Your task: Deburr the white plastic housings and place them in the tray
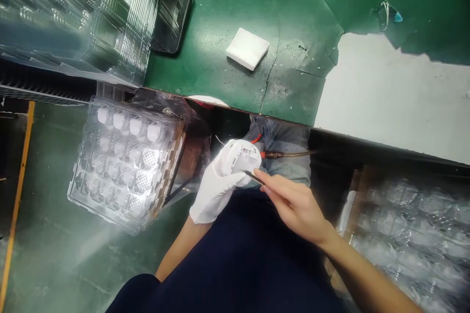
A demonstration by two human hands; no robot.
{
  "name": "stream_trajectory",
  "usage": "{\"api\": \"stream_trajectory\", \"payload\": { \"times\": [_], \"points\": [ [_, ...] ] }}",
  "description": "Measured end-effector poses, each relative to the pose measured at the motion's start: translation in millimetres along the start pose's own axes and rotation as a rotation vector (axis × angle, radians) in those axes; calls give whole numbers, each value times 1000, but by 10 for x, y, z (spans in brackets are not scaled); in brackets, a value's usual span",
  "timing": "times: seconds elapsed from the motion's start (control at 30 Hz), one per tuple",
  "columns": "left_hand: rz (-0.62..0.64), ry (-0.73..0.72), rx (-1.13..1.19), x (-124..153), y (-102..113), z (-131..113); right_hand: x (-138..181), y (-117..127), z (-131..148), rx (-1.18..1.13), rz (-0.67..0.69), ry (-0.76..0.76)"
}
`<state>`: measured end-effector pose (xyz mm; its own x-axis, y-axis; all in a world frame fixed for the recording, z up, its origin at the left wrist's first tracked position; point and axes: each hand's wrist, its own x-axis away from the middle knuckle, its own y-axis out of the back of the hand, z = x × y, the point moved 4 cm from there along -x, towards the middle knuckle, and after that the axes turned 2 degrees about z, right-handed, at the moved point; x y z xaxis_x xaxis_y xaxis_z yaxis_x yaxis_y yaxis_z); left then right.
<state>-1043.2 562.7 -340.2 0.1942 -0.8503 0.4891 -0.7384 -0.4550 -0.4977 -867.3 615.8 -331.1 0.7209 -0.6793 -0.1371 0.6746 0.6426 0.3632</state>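
A round white plastic housing (246,159) with a recess in its face is held in my left hand (213,193), which wears a white glove. The glove's thumb lies along the near rim and the other fingers are mostly hidden beneath. My bare right hand (297,203) pinches a thin dark blade-like tool (254,176); its exact kind cannot be made out. The tool's tip is at the near right rim of the housing, close to the gloved thumb. Both hands are over my lap, below the bench edge.
On the green bench (235,5) lie a white foam-like block (248,49) and a dark phone (172,19). Stacked clear trays (73,19) stand at the left. Below them is a clear tray (110,166) with white parts. More bagged or clear-packed items (414,230) sit at the lower right.
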Motion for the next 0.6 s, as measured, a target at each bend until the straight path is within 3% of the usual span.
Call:
{"api": "stream_trajectory", "payload": {
  "times": [0.37,0.6],
  "points": [
    [-119,26,-7,46,30,28,31,-33,37,-38,39,-7],
    [0,-47,-1,72,4,12,46,-51,39,-17,20,-17]
  ]
}}
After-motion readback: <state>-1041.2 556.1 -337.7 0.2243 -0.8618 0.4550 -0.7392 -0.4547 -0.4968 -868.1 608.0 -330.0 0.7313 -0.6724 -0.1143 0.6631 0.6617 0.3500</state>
